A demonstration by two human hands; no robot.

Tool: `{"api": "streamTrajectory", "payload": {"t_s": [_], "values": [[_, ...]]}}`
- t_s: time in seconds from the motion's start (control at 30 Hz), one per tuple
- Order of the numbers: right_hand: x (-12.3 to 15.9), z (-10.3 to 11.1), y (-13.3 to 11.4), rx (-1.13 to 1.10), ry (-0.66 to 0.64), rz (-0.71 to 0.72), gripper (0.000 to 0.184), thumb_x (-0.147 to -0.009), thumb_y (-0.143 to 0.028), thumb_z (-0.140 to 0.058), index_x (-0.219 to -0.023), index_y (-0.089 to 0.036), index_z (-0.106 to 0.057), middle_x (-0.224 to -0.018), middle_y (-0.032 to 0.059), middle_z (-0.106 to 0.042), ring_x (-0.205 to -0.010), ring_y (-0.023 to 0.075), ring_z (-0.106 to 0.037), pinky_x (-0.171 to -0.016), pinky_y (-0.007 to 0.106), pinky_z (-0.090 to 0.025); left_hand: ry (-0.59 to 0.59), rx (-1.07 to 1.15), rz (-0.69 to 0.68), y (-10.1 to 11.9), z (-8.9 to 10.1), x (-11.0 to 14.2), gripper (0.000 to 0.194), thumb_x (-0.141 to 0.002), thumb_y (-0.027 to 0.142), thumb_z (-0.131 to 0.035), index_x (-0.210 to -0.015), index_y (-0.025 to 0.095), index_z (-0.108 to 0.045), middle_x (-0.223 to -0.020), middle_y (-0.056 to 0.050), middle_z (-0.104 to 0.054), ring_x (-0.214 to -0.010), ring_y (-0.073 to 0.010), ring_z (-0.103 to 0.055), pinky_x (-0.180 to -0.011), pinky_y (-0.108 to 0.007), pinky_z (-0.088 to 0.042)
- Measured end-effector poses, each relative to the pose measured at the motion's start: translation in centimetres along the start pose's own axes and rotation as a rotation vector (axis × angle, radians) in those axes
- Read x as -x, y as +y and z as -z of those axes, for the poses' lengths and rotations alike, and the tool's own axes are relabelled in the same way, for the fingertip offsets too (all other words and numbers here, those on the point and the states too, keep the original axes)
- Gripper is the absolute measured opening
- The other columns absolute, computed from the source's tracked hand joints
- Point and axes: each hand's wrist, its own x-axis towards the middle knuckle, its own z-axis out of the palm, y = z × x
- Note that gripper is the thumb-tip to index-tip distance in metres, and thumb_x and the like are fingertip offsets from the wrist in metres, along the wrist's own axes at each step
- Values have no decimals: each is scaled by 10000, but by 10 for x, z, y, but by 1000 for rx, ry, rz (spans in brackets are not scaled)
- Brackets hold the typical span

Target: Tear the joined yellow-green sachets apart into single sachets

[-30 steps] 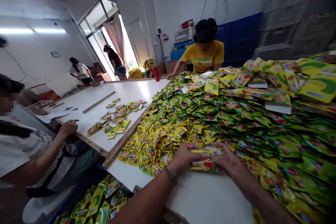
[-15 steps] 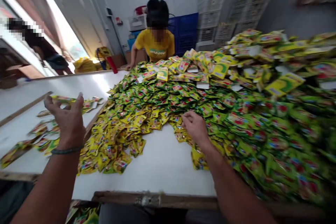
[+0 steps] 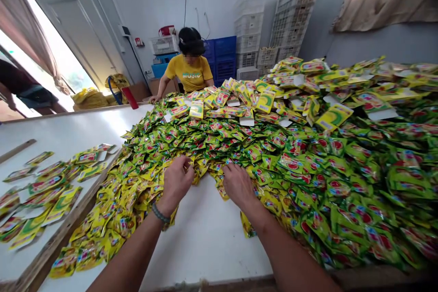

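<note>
A huge heap of small yellow-and-green sachets covers most of a white table. My left hand, with a dark band on its wrist, rests at the near edge of the heap with fingers curled onto sachets. Just to its right, my right hand reaches into the same edge, fingers bent down among the packets. What each hand's fingers grip is hidden by the hand itself. Larger flat packs lie on top of the heap further back.
A second white table on the left carries a loose spread of sachets; a wooden edge divides the two. A person in a yellow shirt sits at the far side. Stacked crates line the back wall.
My left hand has swung from over the left table back to the heap's near edge. My right hand shifted slightly left. The view has turned and steadied.
</note>
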Motion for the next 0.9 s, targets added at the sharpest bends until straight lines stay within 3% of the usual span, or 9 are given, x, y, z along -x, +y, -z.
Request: {"api": "streamTrajectory", "payload": {"t_s": [0.1, 0.2, 0.27, 0.37, 0.5, 0.57, 0.67, 0.8, 0.9], "values": [[-3, -4, -1, -13, 64, -9, 156, -845, -155, -494, -963, -177, -593, -951, 83, -590, -906, 233, -514, -801, 340, -366, 44, -144, -258, 14, -3, -22, 201, -810, 241, -515, -980, 170, -594, -891, -76, -586, -814, -206, -553, -722, -301, -422], [-3, -11, -2, 26, 95, -5, 199, -851, -131, -482, -999, -186, -602, -968, 88, -581, -912, 239, -505, -784, 349, -362, -78, -279, -480, 26, -14, -40, 216, -799, 255, -554, -998, 178, -595, -951, -100, -555, -898, -236, -525, -771, -325, -425], [-4, -16, -1, 38, 117, 3, 222, -878, -132, -451, -1016, -196, -612, -980, 96, -579, -908, 237, -502, -774, 351, -357, -113, -327, -507, 28, -24, -49, 161, -812, 245, -536, -941, 179, -606, -916, -100, -548, -875, -239, -521, -757, -335, -424], [-7, -19, 1, -19, 165, 8, 234, -907, -140, -412, -964, -207, -629, -954, 90, -591, -897, 226, -505, -768, 340, -350, -76, -317, -463, 27, -33, -56, 161, -855, 217, -459, -886, 179, -612, -861, -93, -548, -835, -229, -524, -726, -328, -414], [-11, -17, 4, -333, 259, -71, 232, -915, -151, -391, -924, -209, -616, -901, 59, -618, -877, 196, -538, -747, 294, -365, -20, -149, -427, 28, -24, -59, 218, -884, 203, -400, -822, 184, -607, -854, -77, -569, -820, -199, -537, -729, -301, -402], [-14, -14, 5, -578, 258, -190, 219, -927, -226, -389, -895, -208, -605, -797, 31, -619, -765, 172, -556, -678, 265, -381, 26, 52, -352, 30, -13, -55, 171, -869, 228, -443, -811, 183, -597, -875, -63, -584, -832, -185, -540, -740, -284, -402], [-16, -10, 4, -1012, 120, -403, 262, -887, -399, -436, -795, -201, -580, -645, -8, -572, -581, 143, -521, -527, 237, -378, -21, 490, -72, 27, 1, -40, 123, -785, 289, -579, -734, 182, -549, -710, 2, -548, -665, -128, -511, -615, -232, -387], [-16, -9, 0, -1616, -84, -524, 320, -779, -490, -540, -898, -193, -546, -807, 17, -631, -633, 143, -579, -488, 220, -431, -139, 1082, 397, 10, -2, -5, 273, -636, 266, -706, -713, 192, -455, -545, 86, -435, -483, -64, -418, -475, -173, -330], [-15, -13, -1, -1599, -92, -472, 379, -700, -435, -650, -972, -193, -545, -851, 31, -649, -715, 166, -612, -568, 245, -473, -107, 1218, 604, -3, -16, 19, 357, -579, 227, -741, -820, 203, -479, -573, 93, -511, -488, -61, -482, -467, -157, -347]]}}
